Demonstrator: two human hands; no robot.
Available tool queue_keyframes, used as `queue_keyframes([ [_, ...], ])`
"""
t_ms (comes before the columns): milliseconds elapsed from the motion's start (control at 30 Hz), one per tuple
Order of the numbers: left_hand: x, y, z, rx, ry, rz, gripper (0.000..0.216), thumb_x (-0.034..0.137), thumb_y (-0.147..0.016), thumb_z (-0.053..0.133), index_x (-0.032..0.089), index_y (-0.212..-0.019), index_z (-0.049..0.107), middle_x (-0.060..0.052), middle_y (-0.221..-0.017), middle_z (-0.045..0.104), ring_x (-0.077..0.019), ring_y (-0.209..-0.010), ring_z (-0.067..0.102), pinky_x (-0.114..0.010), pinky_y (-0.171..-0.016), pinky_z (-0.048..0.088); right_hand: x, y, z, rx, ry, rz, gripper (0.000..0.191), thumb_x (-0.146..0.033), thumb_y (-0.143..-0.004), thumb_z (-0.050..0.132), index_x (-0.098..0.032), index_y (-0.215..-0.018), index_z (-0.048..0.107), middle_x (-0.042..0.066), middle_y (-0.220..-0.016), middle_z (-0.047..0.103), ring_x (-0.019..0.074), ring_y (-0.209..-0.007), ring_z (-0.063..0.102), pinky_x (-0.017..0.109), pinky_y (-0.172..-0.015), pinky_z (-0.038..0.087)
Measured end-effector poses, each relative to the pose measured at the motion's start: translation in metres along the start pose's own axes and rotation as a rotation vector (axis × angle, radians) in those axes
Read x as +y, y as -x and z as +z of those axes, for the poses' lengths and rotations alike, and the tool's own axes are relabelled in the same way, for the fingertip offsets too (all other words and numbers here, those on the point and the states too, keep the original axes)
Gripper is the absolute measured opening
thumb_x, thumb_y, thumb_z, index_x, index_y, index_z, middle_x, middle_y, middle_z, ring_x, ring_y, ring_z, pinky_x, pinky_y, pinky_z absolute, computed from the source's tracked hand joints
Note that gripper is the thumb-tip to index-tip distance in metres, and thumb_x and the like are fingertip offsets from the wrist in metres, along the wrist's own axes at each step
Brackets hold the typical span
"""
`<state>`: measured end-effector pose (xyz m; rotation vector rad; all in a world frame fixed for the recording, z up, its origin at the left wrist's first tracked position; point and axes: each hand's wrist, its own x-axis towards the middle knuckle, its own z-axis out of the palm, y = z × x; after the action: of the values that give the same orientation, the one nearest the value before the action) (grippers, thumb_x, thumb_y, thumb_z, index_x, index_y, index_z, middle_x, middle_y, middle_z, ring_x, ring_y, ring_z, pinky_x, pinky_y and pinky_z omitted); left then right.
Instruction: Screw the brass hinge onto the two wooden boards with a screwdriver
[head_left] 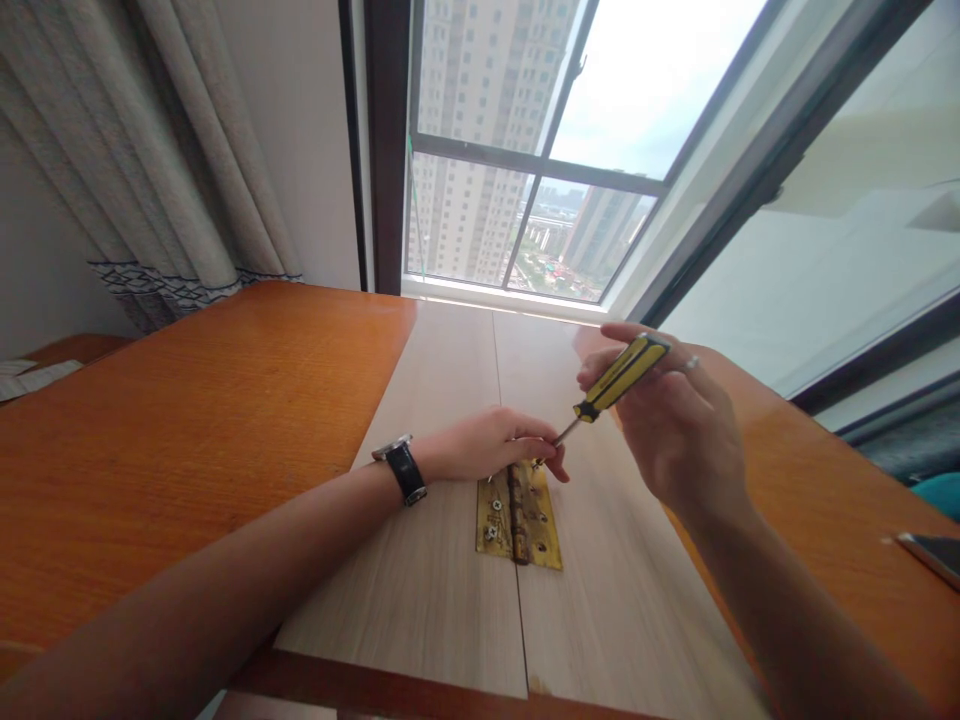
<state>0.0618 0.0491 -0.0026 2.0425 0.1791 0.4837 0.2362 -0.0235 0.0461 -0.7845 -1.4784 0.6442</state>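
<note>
A brass butterfly-type hinge (555,540) lies flat across the seam of two pale wooden boards (420,590). Screw heads show in its left leaf, while holes in the right leaf look bare. My left hand (506,445), wearing a black-strapped watch, reaches over the hinge's far end. Its fingers are pinched at the right leaf around what looks like a small screw (538,464), mostly hidden. My right hand (686,440) holds the yellow and black handle of a screwdriver (622,378), thumb and fingers around it. The tilted shaft runs down to my left fingertips.
Both boards rest on an orange-brown wooden table (225,420). A window (540,160) stands beyond its far edge, and a grey curtain (180,130) hangs at the left. At the right edge lies a dark flat device (934,555), partly cut off.
</note>
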Motion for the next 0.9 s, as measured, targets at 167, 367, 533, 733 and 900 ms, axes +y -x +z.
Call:
queue_keyframes([
  [167, -0.001, 0.0, 0.0, -0.005, 0.029, -0.028, 0.025, 0.02, -0.104, 0.045, 0.015, -0.09, 0.065, -0.008, -0.107, 0.078, -0.0155, -0.098, 0.067, -0.027, -0.091, 0.049, -0.001, 0.0, -0.008, 0.018, 0.084, 0.066, 0.024, -0.044, -0.093, 0.066, -0.029, -0.109, 0.077, 0.002, -0.094, 0.075, 0.0197, -0.087, 0.068, 0.037, -0.084, 0.055],
  [367, 0.002, 0.001, 0.001, -0.014, 0.018, -0.026, 0.021, 0.021, -0.103, 0.05, 0.014, -0.104, 0.069, -0.009, -0.108, 0.077, -0.0159, -0.1, 0.067, -0.027, -0.091, 0.05, 0.01, -0.002, -0.005, 0.085, 0.012, 0.015, 0.029, -0.041, -0.07, 0.09, -0.027, -0.087, 0.072, -0.002, -0.082, 0.067, 0.0154, -0.074, 0.062, 0.028, -0.064, 0.054],
  [533, 0.004, 0.001, 0.0, 0.004, -0.04, -0.01, 0.025, 0.018, -0.103, 0.048, 0.013, -0.098, 0.072, -0.007, -0.104, 0.077, -0.015, -0.096, 0.067, -0.025, -0.09, 0.048, 0.013, -0.002, 0.003, 0.091, -0.036, -0.012, 0.038, -0.048, -0.069, 0.088, -0.027, -0.096, 0.071, -0.003, -0.077, 0.059, 0.014, -0.069, 0.056, 0.027, -0.061, 0.052],
  [733, 0.003, 0.001, -0.001, -0.013, -0.051, -0.006, 0.029, 0.017, -0.104, 0.043, 0.014, -0.097, 0.071, -0.006, -0.105, 0.076, -0.0146, -0.098, 0.066, -0.024, -0.092, 0.047, 0.0, -0.002, 0.003, 0.006, -0.059, 0.109, 0.037, -0.055, -0.093, 0.06, -0.027, -0.111, 0.076, 0.005, -0.097, 0.072, 0.0214, -0.095, 0.067, 0.036, -0.087, 0.056],
  [900, 0.003, 0.001, -0.002, -0.014, -0.059, -0.016, 0.03, 0.017, -0.104, 0.044, 0.013, -0.097, 0.072, -0.006, -0.106, 0.076, -0.0149, -0.097, 0.066, -0.026, -0.092, 0.048, 0.005, 0.0, -0.004, 0.041, 0.042, 0.077, 0.019, -0.041, -0.09, 0.071, -0.03, -0.104, 0.078, 0.001, -0.099, 0.075, 0.0191, -0.093, 0.07, 0.034, -0.087, 0.057],
])
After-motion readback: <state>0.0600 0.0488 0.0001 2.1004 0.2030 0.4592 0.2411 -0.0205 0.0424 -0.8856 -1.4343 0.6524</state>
